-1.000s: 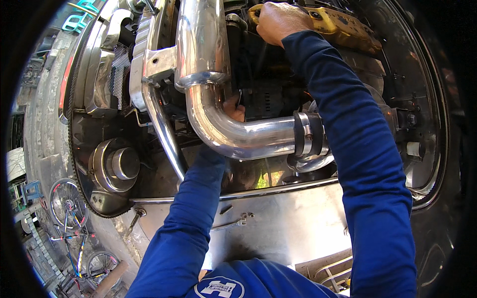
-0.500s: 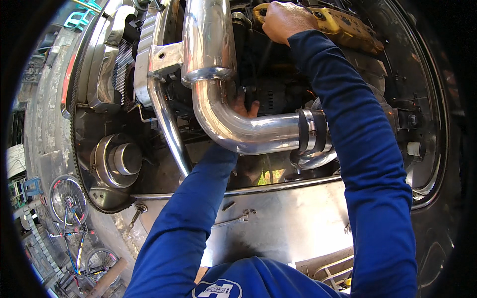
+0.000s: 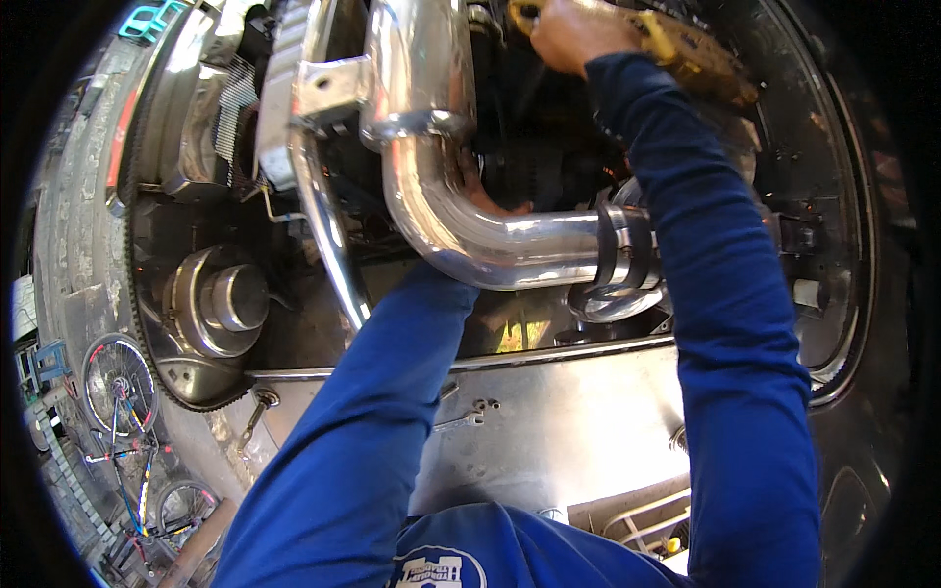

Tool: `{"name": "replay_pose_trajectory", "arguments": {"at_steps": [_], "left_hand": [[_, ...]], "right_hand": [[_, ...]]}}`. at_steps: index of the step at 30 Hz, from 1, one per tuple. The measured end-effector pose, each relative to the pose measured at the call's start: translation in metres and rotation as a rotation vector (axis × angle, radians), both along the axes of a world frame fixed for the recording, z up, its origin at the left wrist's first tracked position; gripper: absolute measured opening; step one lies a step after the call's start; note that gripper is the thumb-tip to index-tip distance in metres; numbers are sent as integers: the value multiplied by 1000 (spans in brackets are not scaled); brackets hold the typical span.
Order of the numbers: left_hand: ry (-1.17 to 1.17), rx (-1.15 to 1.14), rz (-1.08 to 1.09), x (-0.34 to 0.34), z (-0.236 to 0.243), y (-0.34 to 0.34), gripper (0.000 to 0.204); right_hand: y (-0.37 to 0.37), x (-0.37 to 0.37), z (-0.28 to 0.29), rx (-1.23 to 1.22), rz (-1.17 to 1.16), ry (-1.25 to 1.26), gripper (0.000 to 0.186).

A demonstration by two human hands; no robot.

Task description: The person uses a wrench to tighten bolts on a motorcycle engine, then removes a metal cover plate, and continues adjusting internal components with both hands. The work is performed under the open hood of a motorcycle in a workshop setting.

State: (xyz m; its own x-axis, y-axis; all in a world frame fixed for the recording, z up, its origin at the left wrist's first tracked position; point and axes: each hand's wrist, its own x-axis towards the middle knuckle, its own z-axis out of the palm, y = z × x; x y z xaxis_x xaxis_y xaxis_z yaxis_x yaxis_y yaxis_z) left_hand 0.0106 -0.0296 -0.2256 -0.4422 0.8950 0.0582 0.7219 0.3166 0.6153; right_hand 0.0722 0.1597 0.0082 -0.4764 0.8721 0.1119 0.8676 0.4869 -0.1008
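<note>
My right hand (image 3: 580, 37) is at the far side of the engine bay, its fingers curled closed over the left end of a long yellow engine part (image 3: 676, 49); its fingertips are partly hidden. My left arm goes beneath a polished metal pipe (image 3: 470, 240) that bends from upright to the right. Behind that bend, part of my left hand (image 3: 485, 193) shows in shadow, its visible fingers stretched apart near dark engine parts. The rest of it is covered by the pipe. A black coupling with metal clamps (image 3: 627, 240) joins the pipe's right end.
A thinner shiny tube (image 3: 331, 235) runs down on the left, near a round metal housing (image 3: 235, 297). Wrenches (image 3: 461, 419) and small fasteners (image 3: 487, 404) lie on the metal ledge before me. A bicycle (image 3: 137, 441) lies in view at the lower left.
The view has shifted slightly. My right hand has moved a little along the yellow part's end, tilting down. My left hand has sunk further behind the pipe, showing fewer fingers.
</note>
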Motion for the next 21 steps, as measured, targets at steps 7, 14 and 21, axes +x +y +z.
{"name": "replay_pose_trajectory", "arguments": {"at_steps": [7,14,21], "left_hand": [[-12,39,-2,5,-10,-5,84],[-9,91,17,6,-18,-9,83],[-8,98,27,4,-25,-7,82]], "right_hand": [[-5,0,0,7,45,83,22],[10,-3,-5,48,9,-108,40],[18,-1,-17,25,4,-85,39]]}}
